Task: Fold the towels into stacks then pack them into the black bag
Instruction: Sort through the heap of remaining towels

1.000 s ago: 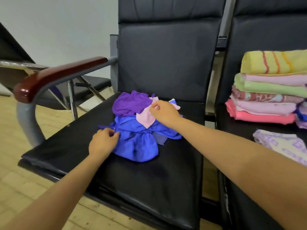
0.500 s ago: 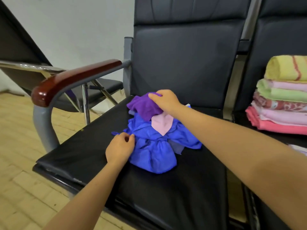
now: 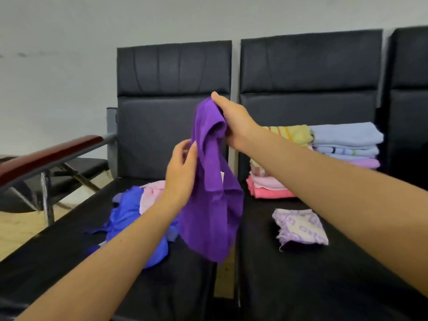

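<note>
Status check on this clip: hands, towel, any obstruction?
Right hand grips purple towel at top, lifted over seat. Left hand pinches its edge. Blue and pink towels unfolded below. Nothing in the way.

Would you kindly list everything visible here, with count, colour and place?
purple towel: one, purple, held up over the gap between the seats
blue towel: one, blue, crumpled on the left seat
pink towel: one, pink, on the blue towel
patterned cloth: one, lilac and white, folded on the right seat
folded towel stacks: two, mixed pastel colours, back of the right seat
chairs: black, in a row; total count unclear
left hand: touches the towel's edge
right hand: holds the towel's top
</note>
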Tool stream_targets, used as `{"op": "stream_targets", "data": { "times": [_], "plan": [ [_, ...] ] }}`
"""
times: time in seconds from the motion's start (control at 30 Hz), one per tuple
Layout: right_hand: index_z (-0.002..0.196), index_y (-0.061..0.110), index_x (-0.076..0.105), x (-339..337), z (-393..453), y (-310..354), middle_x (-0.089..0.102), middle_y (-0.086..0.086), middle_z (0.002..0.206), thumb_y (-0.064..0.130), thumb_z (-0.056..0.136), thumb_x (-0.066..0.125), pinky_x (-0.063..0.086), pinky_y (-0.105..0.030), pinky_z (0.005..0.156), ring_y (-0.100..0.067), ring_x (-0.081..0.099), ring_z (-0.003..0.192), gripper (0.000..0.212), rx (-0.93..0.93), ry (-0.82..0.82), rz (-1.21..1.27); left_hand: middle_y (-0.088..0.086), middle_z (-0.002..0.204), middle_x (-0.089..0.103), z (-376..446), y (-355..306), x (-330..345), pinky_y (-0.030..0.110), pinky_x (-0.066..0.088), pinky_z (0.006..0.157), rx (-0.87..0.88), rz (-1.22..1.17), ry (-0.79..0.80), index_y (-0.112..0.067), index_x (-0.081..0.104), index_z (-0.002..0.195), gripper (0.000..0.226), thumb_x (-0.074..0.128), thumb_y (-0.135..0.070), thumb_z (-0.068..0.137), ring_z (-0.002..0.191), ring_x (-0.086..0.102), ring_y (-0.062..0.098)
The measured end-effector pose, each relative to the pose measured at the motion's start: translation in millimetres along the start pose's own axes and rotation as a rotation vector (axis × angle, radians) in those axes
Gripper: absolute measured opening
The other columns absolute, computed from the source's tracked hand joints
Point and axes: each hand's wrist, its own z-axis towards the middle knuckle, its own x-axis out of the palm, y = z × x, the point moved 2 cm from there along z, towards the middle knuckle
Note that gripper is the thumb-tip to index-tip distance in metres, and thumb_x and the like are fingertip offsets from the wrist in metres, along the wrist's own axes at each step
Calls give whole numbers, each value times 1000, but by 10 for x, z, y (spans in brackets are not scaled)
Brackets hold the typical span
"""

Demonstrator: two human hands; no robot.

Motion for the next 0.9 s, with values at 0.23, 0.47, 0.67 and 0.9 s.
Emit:
{"op": "stream_targets", "data": {
  "times": [0.23,0.47,0.67,0.9],
  "plan": [
    [65,15,45,-1302,-681,461,55,6,41,27,101,46,45,-14,45,-6,54,39,38,5,-180,82,1,93,74,-684,-473,1293,30,55,78,-371,-508,403,-18,68,107,30,54,-41,94,81,69,16],
    [114,8,61,-3008,-1070,-481,71,-3,86,20,92,60,54,-32,86,-16,65,81,25,203,-423,-55,7,112,69,-890,339,1999,38,48,99,-510,-167,535,-19,68,102,21,53,-33,96,105,64,25],
    [87,9,62,-3171,-1541,-917,70,-3,59,11,96,52,54,-23,48,-12,66,49,13,494,-454,-100,5,118,59,-1083,968,2019,34,44,96,89,699,563,-19,62,112,24,56,-26,90,111,55,23],
    [98,10,64,-3198,-1589,-953,69,-6,82,21,95,56,53,-29,66,-17,65,71,14,516,-403,-199,-11,95,58,-1520,692,2260,26,48,85,-1,303,749,-25,60,105,29,66,-45,84,86,57,9]
  ]
}}
